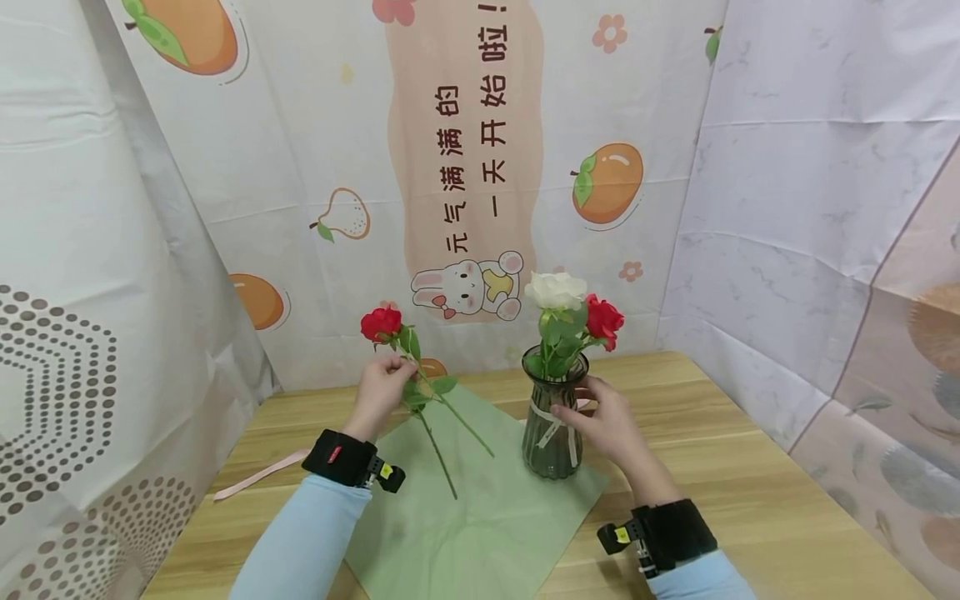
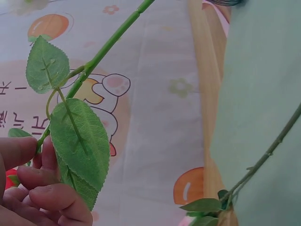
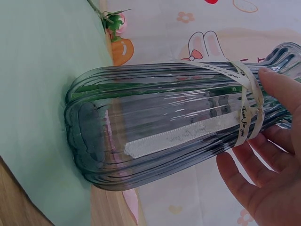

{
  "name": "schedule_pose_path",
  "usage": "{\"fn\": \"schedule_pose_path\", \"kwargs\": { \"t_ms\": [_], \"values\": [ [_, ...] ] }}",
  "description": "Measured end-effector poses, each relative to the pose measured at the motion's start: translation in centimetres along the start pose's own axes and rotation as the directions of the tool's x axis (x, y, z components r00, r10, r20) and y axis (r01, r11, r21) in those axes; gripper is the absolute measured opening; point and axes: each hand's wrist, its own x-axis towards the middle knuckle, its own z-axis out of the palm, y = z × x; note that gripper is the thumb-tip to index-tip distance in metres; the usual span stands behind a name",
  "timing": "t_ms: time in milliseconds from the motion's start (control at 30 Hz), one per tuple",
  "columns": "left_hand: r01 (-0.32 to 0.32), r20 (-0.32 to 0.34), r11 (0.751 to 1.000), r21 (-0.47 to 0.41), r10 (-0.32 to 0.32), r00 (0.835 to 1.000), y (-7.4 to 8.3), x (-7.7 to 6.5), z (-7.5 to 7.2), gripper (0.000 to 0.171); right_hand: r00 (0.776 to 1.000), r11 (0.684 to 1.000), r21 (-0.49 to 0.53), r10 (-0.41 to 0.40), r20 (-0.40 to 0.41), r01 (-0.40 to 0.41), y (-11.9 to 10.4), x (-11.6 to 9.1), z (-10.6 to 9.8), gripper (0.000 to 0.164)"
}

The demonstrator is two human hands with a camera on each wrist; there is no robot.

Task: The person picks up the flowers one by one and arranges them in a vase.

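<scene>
My left hand (image 1: pixel 384 385) pinches the green stem of a red rose (image 1: pixel 382 323), held up with its stem slanting down to the right. In the left wrist view its serrated leaves (image 2: pixel 80 141) hang beside the fingers. A second flower stem (image 1: pixel 438 454) lies on the green sheet (image 1: pixel 480 533); the right wrist view shows a pink bloom (image 3: pixel 122 23) at its end. My right hand (image 1: pixel 606 417) grips the upper part of a grey ribbed glass vase (image 1: pixel 551 446), thumb in front. A white ribbon bow (image 3: pixel 244 103) circles the vase, which holds a white rose (image 1: pixel 557 291) and a red rose (image 1: pixel 604 321).
The vase stands upright on the right part of the green sheet, over a wooden table (image 1: pixel 720 450). A pink ribbon (image 1: pixel 258 477) lies at the table's left. Printed cloth (image 1: pixel 300 125) hangs behind and along both sides.
</scene>
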Motion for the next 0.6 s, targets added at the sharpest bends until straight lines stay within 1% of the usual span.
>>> {"fn": "schedule_pose_path", "kwargs": {
  "t_ms": [133, 367, 600],
  "values": [
    [0.001, 0.0, 1.0, -0.003, -0.001, 1.0, 0.5, 0.0, -0.3, 0.031, 1.0, 1.0, -0.004, -0.002, 0.0, 0.002, 0.1, 0.0, 0.0, 0.061],
    [0.003, -0.02, 1.0, -0.026, -0.003, 1.0, 1.5, 0.1, -0.6, 0.029, 1.0, 1.0, -0.004, -0.004, 0.001, 0.004, 0.1, 0.1, 0.1, 0.062],
    [-0.014, -0.012, 0.999, -0.052, 0.013, 1.0, 2.3, 0.0, -0.8, 0.033, 1.0, 1.0, 0.0, -0.005, 0.002, 0.005, 0.1, 0.0, 0.0, 0.062]
  ]
}}
